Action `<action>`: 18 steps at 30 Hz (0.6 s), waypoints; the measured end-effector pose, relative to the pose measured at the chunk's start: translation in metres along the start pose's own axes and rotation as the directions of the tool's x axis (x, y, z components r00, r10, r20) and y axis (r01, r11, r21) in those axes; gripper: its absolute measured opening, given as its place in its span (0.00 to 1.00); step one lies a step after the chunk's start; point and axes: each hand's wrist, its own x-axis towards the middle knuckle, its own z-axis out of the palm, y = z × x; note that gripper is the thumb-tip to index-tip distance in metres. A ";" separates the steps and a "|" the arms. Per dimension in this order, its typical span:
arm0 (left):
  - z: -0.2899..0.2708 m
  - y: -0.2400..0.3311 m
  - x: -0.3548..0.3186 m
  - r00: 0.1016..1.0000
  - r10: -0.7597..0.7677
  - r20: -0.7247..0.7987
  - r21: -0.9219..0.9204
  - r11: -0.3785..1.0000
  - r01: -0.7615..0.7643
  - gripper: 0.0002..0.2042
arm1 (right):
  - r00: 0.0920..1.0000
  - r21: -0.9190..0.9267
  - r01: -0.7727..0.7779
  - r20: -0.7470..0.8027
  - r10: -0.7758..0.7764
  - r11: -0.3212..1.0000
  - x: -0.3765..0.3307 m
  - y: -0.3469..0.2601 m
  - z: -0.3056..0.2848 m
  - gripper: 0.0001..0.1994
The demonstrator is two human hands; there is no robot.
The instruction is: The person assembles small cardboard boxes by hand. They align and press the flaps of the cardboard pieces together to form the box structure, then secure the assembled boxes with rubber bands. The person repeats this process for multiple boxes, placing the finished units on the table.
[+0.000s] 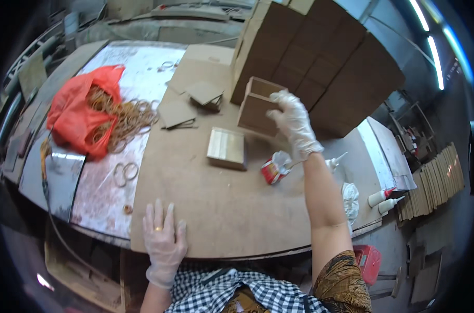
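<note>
matt cardboard box (256,107), glossy plastic bag (80,117)

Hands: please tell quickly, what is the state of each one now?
Left hand: open, flat on the brown board, holding nothing.
Right hand: closed on the rim of the open wooden box.

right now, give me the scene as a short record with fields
left hand: gloved left hand lies flat on the brown board, holding nothing
right hand: gloved right hand grips the rim of an open wooden box
near right hand: glue bottle lying on its side, small flat block
left side: red bag spilling rubber bands
behind: tall stack of boxes
right edge: two more glue bottles
</note>
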 end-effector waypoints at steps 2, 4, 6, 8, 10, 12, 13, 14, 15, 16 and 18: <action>0.000 0.004 0.002 1.000 -0.006 0.020 -0.006 1.000 0.006 0.23 | 0.996 -0.053 -0.077 0.032 0.078 0.996 -0.001 0.002 -0.001 0.23; 0.001 0.004 0.002 1.000 0.015 0.007 0.002 1.000 -0.015 0.23 | 0.986 -0.072 -0.152 0.057 0.157 0.986 0.001 0.015 0.008 0.24; 0.001 0.005 0.004 1.000 0.019 0.005 0.004 1.000 -0.019 0.23 | 0.975 -0.107 -0.206 0.062 0.213 0.973 0.006 0.029 0.014 0.24; 0.001 0.006 0.005 1.000 0.007 0.006 -0.001 1.000 -0.007 0.23 | 0.942 -0.189 -0.239 0.192 0.274 0.952 0.011 0.034 0.013 0.24; 0.001 0.006 0.003 1.000 0.009 0.001 0.004 1.000 -0.009 0.23 | 0.832 -0.320 -0.225 0.429 0.352 0.920 0.014 0.035 0.011 0.23; 0.002 0.005 0.002 1.000 0.017 -0.002 0.011 1.000 -0.017 0.23 | 0.849 -0.441 -0.171 0.388 0.359 0.881 0.010 0.040 0.015 0.23; 0.002 0.005 0.002 1.000 0.024 -0.002 0.016 1.000 -0.024 0.23 | 0.856 -0.497 -0.144 0.371 0.360 0.855 0.007 0.043 0.018 0.23; 0.002 0.005 0.004 0.999 0.032 -0.001 0.020 0.999 -0.032 0.23 | 0.851 -0.430 -0.160 0.395 0.345 0.888 0.012 0.049 0.014 0.23; 0.000 0.004 0.003 1.000 0.028 -0.012 0.020 0.999 -0.028 0.23 | 0.861 -0.403 -0.122 0.411 0.298 0.907 0.017 0.032 0.006 0.24; 0.000 0.003 0.003 0.999 0.030 -0.016 0.014 0.999 -0.030 0.23 | 0.884 -0.420 -0.093 0.382 0.269 0.903 0.020 0.028 0.005 0.24; -0.001 0.002 0.004 0.999 0.036 -0.025 0.009 0.999 -0.036 0.22 | 0.919 -0.319 -0.085 0.342 0.198 0.944 0.022 0.007 -0.014 0.24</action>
